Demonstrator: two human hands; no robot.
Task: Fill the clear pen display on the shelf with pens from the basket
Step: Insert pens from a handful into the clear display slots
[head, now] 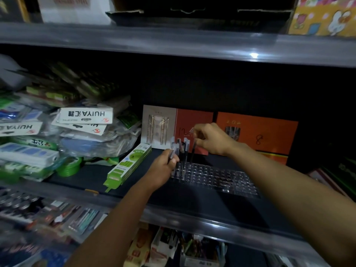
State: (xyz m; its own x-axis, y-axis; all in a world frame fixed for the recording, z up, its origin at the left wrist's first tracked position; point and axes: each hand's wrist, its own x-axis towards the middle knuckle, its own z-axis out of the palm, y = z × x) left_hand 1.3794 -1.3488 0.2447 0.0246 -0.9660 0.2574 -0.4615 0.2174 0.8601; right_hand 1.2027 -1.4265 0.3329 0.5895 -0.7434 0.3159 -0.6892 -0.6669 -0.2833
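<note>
The clear plastic pen display with many round holes (215, 177) lies flat on the dark middle shelf (92, 176), to the right of the centre. Nearly all of its holes have nothing in them. Only at its left end a few dark pens with clear caps (183, 151) stand upright in the holes, close to each other.

The left hand (163, 166) is at the left end of the display, its fingers curled around a small bundle of pens with clear caps (174, 149), which point up out of the fist. The right hand (212, 139) is above the same end and a little behind it. Its thumb and first fingers pinch the top of one thin dark pen (193, 153), which hangs almost upright with its lower end at the top row of holes (the picture is blurred here, so I cannot tell if the tip is already inside a hole).

Just left of the display lies a long green and white cardboard pack (127, 166), set at an angle. Behind the display two orange boxes (269, 132) and a pale card with pens (159, 128) lean against the dark back wall. On the far left of the shelf is a heap of stationery in plastic bags (63, 130). The basket is not seen in this view.
</note>
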